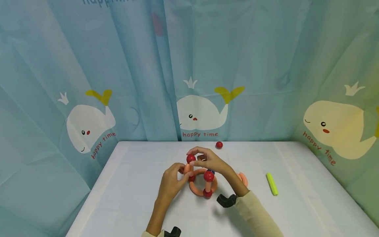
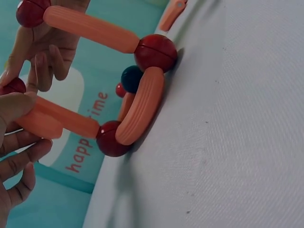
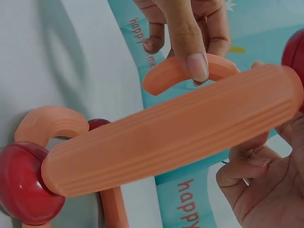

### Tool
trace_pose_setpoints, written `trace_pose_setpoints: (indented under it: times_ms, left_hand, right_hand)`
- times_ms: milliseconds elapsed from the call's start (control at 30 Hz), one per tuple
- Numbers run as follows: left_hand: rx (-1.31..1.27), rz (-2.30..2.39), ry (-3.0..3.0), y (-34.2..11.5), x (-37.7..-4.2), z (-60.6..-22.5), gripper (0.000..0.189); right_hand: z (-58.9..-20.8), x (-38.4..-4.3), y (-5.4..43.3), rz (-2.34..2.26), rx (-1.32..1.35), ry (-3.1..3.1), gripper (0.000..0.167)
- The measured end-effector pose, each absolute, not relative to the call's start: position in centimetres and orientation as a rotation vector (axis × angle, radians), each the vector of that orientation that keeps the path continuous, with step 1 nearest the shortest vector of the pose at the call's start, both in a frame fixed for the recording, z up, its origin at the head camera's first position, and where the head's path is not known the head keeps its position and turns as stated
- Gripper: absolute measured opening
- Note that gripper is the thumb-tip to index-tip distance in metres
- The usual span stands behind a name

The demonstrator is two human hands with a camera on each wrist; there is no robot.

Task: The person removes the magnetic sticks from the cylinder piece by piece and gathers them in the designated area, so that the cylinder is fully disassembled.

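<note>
In the head view, a toy frame of orange rods and balls stands mid-table, its base a ring of curved orange rods (image 1: 195, 190). Two straight rods rise from it: the nearer one (image 1: 208, 186) is topped by a red ball (image 1: 209, 175), the farther one by another red ball (image 1: 190, 159). My right hand (image 1: 211, 160) holds that farther top ball between thumb and fingers. Just left of it, my left hand (image 1: 171, 181) pinches a short curved orange rod (image 3: 166, 73) against the ball's side. Whether rod and ball are joined is hidden by the fingers.
A loose red ball (image 1: 219, 145) lies near the table's back edge. Right of the frame are curved orange pieces (image 1: 243, 179), partly behind the right forearm, and farther right a yellow-green stick (image 1: 272, 184). A dark blue ball (image 2: 131, 79) sits in the base ring. A blue curtain (image 1: 254, 65) hangs behind.
</note>
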State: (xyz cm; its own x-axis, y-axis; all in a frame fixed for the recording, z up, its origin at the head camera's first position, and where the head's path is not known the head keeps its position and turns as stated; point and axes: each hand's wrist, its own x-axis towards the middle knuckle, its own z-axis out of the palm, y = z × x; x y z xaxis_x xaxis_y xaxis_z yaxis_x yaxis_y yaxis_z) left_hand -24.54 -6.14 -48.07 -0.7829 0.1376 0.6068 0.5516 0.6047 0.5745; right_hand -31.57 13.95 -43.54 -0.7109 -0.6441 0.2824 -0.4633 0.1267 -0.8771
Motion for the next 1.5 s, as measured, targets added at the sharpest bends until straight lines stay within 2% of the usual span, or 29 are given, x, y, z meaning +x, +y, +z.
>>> trace_pose_setpoints:
  times_ms: [667,867,1267,1500]
  left_hand:
    - [-0.376,-1.696,-2.222,-6.0,-24.8,-47.9,0.023]
    - [-0.342,-1.674,-2.216,-6.0,-24.7,-47.9,0.027]
    - [-0.406,-1.472,-2.296,-6.5,-24.7,-48.0,0.020]
    - [-0.245,-1.450,-2.334,-7.8,-25.1,-48.2,0.020]
  right_hand:
    - [-43.7,-31.3,14.5,-1.606,-1.067,2.270,0.032]
    - [-44.3,-31.5,14.4,-1.641,-1.081,2.266,0.034]
    - [-44.6,-31.3,14.9,-1.668,-1.053,2.278,0.028]
    - [-44.4,-31.2,15.0,-1.686,-1.039,2.269,0.029]
